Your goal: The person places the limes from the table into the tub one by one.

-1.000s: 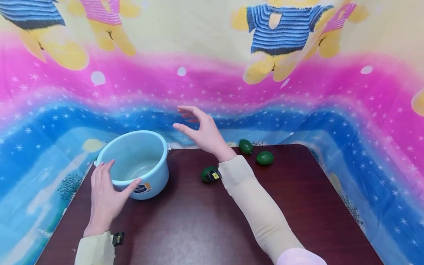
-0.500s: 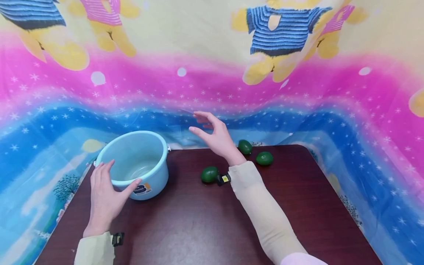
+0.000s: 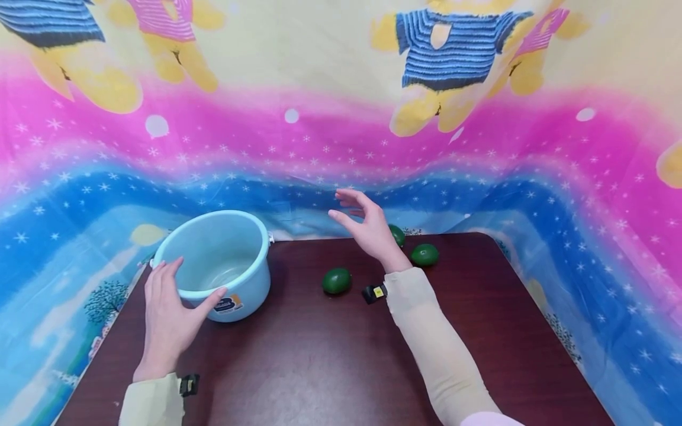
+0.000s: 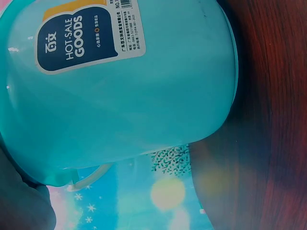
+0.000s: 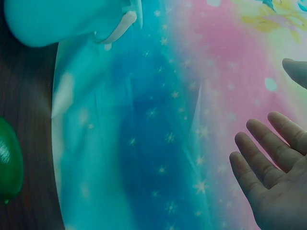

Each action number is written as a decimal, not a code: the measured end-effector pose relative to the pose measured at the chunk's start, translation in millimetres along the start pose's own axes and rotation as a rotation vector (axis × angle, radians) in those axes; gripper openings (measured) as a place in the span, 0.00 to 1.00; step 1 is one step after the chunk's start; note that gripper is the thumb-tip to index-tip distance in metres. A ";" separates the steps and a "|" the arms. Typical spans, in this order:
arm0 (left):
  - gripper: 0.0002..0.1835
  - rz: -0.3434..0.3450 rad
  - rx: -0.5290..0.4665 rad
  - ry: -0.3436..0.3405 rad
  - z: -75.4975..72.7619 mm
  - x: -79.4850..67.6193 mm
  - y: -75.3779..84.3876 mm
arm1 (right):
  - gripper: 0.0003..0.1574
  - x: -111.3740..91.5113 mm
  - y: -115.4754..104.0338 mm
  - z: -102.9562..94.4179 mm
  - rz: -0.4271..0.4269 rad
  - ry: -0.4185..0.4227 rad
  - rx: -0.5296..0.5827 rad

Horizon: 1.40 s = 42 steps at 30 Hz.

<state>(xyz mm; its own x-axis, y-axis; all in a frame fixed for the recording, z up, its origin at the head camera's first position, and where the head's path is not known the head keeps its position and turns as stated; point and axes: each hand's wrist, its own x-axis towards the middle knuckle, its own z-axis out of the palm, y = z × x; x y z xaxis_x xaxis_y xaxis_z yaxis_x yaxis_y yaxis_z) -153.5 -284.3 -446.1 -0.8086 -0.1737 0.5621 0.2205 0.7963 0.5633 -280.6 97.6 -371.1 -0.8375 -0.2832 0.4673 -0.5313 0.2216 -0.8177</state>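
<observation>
In the head view a light blue plastic bucket (image 3: 250, 290) stands upright at the table's left. My left hand (image 3: 170, 319) holds its near left rim, thumb at the front and fingers spread along the side. The left wrist view shows the bucket's label (image 4: 76, 40) close up. My right hand (image 3: 370, 231) hovers over the back of the table, fingers apart and gently bent, holding nothing. One glossy dark green oval fruit (image 3: 337, 280) lies in front of it. A second green fruit (image 3: 425, 255) lies to its right, and a third green fruit (image 3: 397, 235) is partly hidden behind the hand.
The dark reddish-brown table (image 3: 298, 361) ends at the back against a printed cloth backdrop (image 3: 319, 142). In the right wrist view the bucket's pale handle (image 5: 120, 28) hangs at its side. Small black wrist cameras are worn at both cuffs.
My right hand has moved right and slightly down, away from the bucket, uncovering the nearest green fruit and partly covering the back one. My left hand and the bucket stay put.
</observation>
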 end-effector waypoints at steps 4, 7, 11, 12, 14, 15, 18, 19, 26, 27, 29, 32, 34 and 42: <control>0.55 -0.013 -0.001 -0.008 -0.3 0.2 0.3 | 0.32 -4.1 6.9 -3.3 0.017 0.009 -0.008; 0.55 -0.027 0.001 -0.015 -0.3 0.4 0.9 | 0.32 -7.1 11.3 -5.2 0.029 0.015 -0.014; 0.54 -0.046 0.007 -0.023 -0.6 0.1 1.4 | 0.33 -11.0 15.6 -6.7 0.047 0.013 -0.025; 0.54 -0.050 0.010 -0.025 -0.8 0.2 1.5 | 0.33 -11.8 16.7 -6.9 0.052 0.011 -0.025; 0.54 -0.052 0.012 -0.027 -0.9 0.3 1.6 | 0.33 -13.3 19.4 -7.5 0.064 0.008 -0.023; 0.54 -0.051 0.012 -0.027 -0.9 0.4 1.6 | 0.33 -13.9 21.1 -7.7 0.070 0.006 -0.020; 0.55 -0.041 0.011 -0.025 -1.0 0.9 1.3 | 0.32 -16.0 24.8 -8.1 0.080 0.008 -0.009; 0.55 -0.037 0.010 -0.024 -0.9 0.9 1.2 | 0.32 -16.7 26.2 -8.2 0.084 0.007 -0.004; 0.54 -0.031 0.010 -0.020 -1.0 0.8 0.3 | 0.33 -22.0 35.6 -5.7 0.125 0.003 0.009; 0.54 -0.033 0.010 -0.021 -1.1 0.8 0.3 | 0.33 -22.9 37.4 -5.4 0.133 0.003 0.004; 0.54 -0.038 0.013 -0.022 -1.1 0.8 0.5 | 0.33 -25.2 42.1 -5.1 0.146 0.001 -0.006; 0.54 -0.042 0.016 -0.024 -1.4 1.3 0.7 | 0.34 -28.9 48.0 -4.9 0.172 -0.002 -0.018; 0.54 -0.045 0.017 -0.026 -1.5 1.4 1.0 | 0.35 -31.1 52.4 -4.4 0.192 -0.006 -0.025; 0.54 -0.038 0.018 -0.022 -0.2 0.7 1.2 | 0.35 -36.6 70.8 1.4 0.273 -0.015 -0.064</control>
<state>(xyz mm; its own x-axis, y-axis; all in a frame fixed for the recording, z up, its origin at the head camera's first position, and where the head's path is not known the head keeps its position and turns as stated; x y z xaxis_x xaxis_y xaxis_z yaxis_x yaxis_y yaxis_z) -153.7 -283.6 -444.9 -0.8280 -0.1918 0.5269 0.1794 0.7996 0.5731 -287.4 122.3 -446.6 -0.9490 -0.2188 0.2271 -0.2935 0.3498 -0.8896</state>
